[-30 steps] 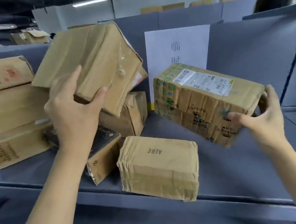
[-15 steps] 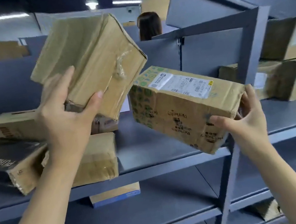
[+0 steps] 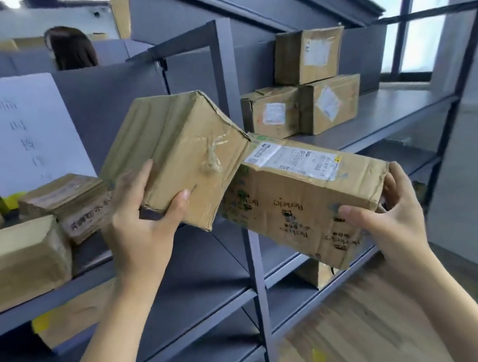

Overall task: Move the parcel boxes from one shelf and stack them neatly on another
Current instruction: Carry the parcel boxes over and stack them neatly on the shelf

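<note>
My left hand (image 3: pixel 141 223) grips a plain taped brown parcel (image 3: pixel 177 152) by its near corner, held tilted in the air. My right hand (image 3: pixel 392 217) holds the right end of a longer labelled parcel (image 3: pixel 296 200) with a white shipping label on top. The two parcels touch in the middle, in front of the grey upright post (image 3: pixel 225 68). On the right shelf (image 3: pixel 382 109) stand three stacked boxes (image 3: pixel 301 106), two below and one on top. Several parcels (image 3: pixel 17 263) remain on the left shelf.
A white paper sign (image 3: pixel 16 133) leans on the left shelf's back panel. Another person's head (image 3: pixel 72 50) shows behind the shelves. Lower shelves hold a box (image 3: pixel 317 274) on the right and a parcel (image 3: pixel 74 314) on the left. Wooden floor lies below right.
My view and both hands have swung right, carrying both parcels from the left shelf toward the right bay. The stacked boxes on the right shelf have come fully into view.
</note>
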